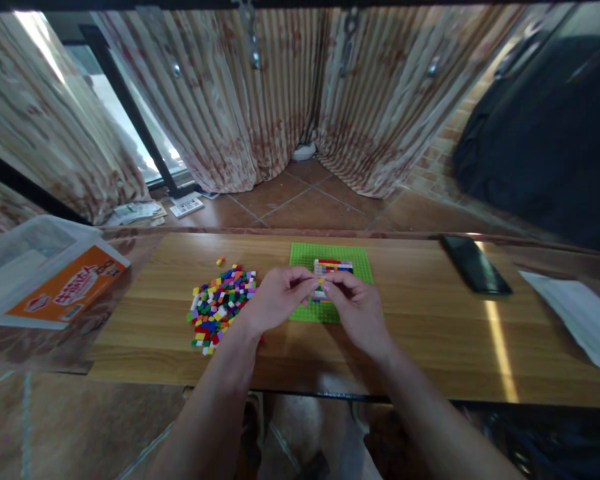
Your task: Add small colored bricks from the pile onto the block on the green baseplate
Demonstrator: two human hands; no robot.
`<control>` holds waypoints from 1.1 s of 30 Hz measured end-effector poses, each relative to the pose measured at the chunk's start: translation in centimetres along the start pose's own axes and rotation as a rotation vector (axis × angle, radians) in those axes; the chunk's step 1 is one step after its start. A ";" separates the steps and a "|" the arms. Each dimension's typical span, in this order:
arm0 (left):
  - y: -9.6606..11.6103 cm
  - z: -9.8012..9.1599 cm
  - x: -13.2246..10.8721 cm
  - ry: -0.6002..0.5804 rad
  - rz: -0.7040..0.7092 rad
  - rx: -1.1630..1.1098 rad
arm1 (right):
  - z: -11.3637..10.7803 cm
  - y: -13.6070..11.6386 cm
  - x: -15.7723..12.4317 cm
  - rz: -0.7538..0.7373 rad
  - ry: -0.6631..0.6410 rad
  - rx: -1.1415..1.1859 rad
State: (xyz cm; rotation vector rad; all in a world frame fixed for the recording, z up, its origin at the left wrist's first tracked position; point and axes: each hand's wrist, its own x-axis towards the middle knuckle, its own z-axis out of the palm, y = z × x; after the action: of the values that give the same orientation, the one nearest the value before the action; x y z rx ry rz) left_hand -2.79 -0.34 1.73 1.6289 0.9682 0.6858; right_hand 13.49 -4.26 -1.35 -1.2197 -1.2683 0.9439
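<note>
A green baseplate (305, 255) lies on the wooden table (420, 327), with rows of small coloured bricks (333, 267) built on its far right part. My left hand (277, 298) and my right hand (356, 303) meet over the plate's near half. Both hands have their fingers pinched together around a small brick (321, 289) between the fingertips. A pile of loose coloured bricks (221, 305) lies just left of my left hand.
A black phone (474, 265) lies on the table at the back right, white paper (580, 313) farther right. An orange box (67, 288) in a clear plastic tub (25, 248) stands off the left end. Curtains and tiled floor lie beyond.
</note>
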 end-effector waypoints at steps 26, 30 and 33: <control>-1.0 0.0 1.2 0.078 0.006 0.366 | -8.5 0.8 1.1 -0.127 -0.188 -0.641; -1.1 0.0 1.2 0.082 0.022 0.381 | -8.6 1.0 1.2 -0.104 -0.227 -0.649; -1.1 -0.1 1.2 0.081 0.026 0.388 | -8.5 1.2 1.2 -0.087 -0.221 -0.644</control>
State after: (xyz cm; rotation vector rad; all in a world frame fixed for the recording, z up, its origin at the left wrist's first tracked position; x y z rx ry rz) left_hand -2.49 0.86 0.61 1.9653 1.1960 0.6108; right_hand 22.18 -4.02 -1.54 -1.5570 -1.8745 0.6301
